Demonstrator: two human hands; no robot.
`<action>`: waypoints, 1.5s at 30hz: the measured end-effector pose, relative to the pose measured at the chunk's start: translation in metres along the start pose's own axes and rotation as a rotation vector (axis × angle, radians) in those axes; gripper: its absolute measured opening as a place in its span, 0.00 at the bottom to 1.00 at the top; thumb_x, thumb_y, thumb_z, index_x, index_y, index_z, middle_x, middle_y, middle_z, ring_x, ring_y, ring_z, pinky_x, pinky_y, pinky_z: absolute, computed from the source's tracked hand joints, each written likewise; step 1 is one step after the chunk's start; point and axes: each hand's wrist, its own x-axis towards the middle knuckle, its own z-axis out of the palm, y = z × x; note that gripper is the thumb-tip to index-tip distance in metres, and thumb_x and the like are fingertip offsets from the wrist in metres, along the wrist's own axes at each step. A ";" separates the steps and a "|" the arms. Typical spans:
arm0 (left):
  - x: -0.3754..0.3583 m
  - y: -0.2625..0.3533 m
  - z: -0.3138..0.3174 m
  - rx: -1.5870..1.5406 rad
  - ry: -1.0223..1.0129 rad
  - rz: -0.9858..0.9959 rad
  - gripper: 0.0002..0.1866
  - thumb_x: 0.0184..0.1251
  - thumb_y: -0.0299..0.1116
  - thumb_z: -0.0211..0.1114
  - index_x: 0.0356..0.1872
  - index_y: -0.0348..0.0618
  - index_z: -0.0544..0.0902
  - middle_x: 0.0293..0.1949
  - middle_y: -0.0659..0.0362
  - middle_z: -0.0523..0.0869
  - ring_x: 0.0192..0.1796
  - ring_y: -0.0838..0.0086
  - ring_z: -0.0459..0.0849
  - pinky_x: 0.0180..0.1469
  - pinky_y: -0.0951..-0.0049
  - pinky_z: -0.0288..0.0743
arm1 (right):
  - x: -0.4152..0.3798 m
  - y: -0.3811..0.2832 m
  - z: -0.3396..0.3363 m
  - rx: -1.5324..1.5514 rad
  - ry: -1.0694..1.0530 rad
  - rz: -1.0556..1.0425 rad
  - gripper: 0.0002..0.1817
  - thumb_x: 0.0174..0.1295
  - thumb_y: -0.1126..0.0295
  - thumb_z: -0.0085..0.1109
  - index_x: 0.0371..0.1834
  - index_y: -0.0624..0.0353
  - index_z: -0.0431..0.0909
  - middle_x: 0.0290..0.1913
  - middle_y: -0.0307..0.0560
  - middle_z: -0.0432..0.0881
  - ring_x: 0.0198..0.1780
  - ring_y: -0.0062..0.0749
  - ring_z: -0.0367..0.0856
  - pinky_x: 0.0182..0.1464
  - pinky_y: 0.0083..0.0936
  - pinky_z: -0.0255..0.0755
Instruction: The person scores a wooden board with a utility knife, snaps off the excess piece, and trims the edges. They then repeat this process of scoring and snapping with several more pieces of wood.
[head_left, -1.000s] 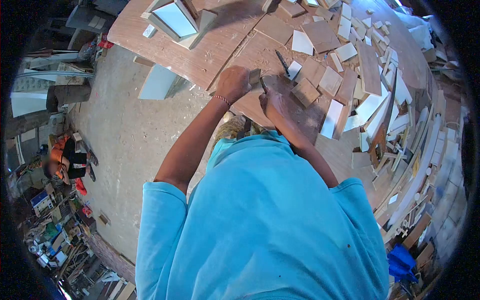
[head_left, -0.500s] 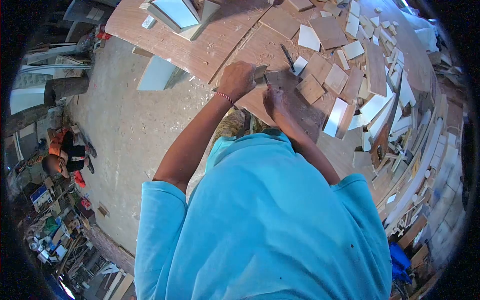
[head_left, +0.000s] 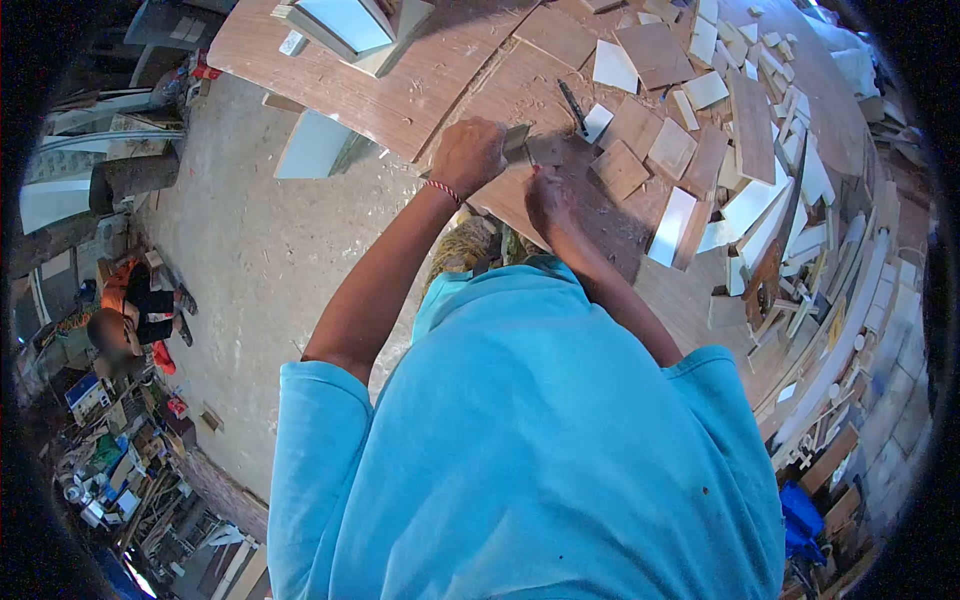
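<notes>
My left hand (head_left: pixel 468 155), with a red-and-white cord bracelet at the wrist, is closed round a small piece of wood (head_left: pixel 516 137) at the table's near edge. Part of that piece sticks out to the right of the knuckles. Just right of it, my right hand (head_left: pixel 549 200) grips a slim tool (head_left: pixel 533 163) with a thin dark shaft and a bit of red at its handle. The shaft points away from me, close beside the wood. My fingers hide most of the handle. Beyond both hands lies a black pen-like object (head_left: pixel 572 107) next to a small white-faced block (head_left: pixel 597 122).
Many wood offcuts (head_left: pixel 655 58) and white-faced strips cover the right of the wooden table (head_left: pixel 400 95). A framed box (head_left: pixel 350 25) stands at the far left. A handsaw (head_left: pixel 764 283) lies among the scraps. On the floor at left, a person (head_left: pixel 135 305) sits near piled materials.
The tool's shaft has swung slightly left, nearer the wood piece. My left hand has shifted a little left; both hands keep their grip. The view has moved slightly.
</notes>
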 end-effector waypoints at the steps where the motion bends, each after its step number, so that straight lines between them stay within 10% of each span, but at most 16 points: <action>1: -0.002 0.001 0.000 0.001 0.002 0.004 0.06 0.41 0.29 0.59 0.22 0.39 0.76 0.22 0.47 0.78 0.31 0.55 0.78 0.35 0.59 0.71 | -0.003 -0.007 -0.011 0.072 0.001 0.050 0.15 0.57 0.65 0.41 0.40 0.62 0.73 0.35 0.65 0.76 0.38 0.57 0.75 0.39 0.45 0.70; 15: 0.012 -0.028 -0.002 -0.038 0.060 -0.023 0.09 0.37 0.30 0.60 0.23 0.37 0.79 0.24 0.45 0.80 0.30 0.54 0.79 0.35 0.62 0.72 | -0.014 0.010 -0.033 0.170 0.108 -0.147 0.15 0.55 0.63 0.43 0.31 0.66 0.71 0.23 0.62 0.75 0.26 0.51 0.77 0.31 0.41 0.71; 21: -0.015 -0.046 -0.007 -1.171 -0.034 -0.451 0.13 0.46 0.31 0.65 0.32 0.32 0.80 0.28 0.53 0.83 0.26 0.72 0.81 0.31 0.75 0.74 | -0.014 0.004 -0.076 0.618 0.045 -0.078 0.18 0.56 0.58 0.51 0.19 0.62 0.68 0.12 0.46 0.71 0.13 0.28 0.71 0.14 0.26 0.65; 26: -0.030 -0.038 0.012 -1.488 0.019 -0.501 0.12 0.49 0.31 0.66 0.32 0.34 0.80 0.28 0.58 0.82 0.26 0.76 0.80 0.30 0.77 0.74 | -0.023 -0.007 -0.100 1.127 -0.111 -0.081 0.13 0.55 0.59 0.56 0.27 0.58 0.70 0.12 0.33 0.65 0.11 0.15 0.63 0.13 0.15 0.58; 45: -0.050 -0.009 0.027 -1.826 0.071 -0.528 0.12 0.51 0.24 0.62 0.38 0.34 0.76 0.33 0.57 0.81 0.31 0.78 0.80 0.34 0.78 0.75 | -0.026 0.002 -0.105 1.333 -0.190 -0.049 0.08 0.54 0.67 0.56 0.24 0.58 0.70 0.13 0.34 0.67 0.12 0.18 0.66 0.14 0.19 0.62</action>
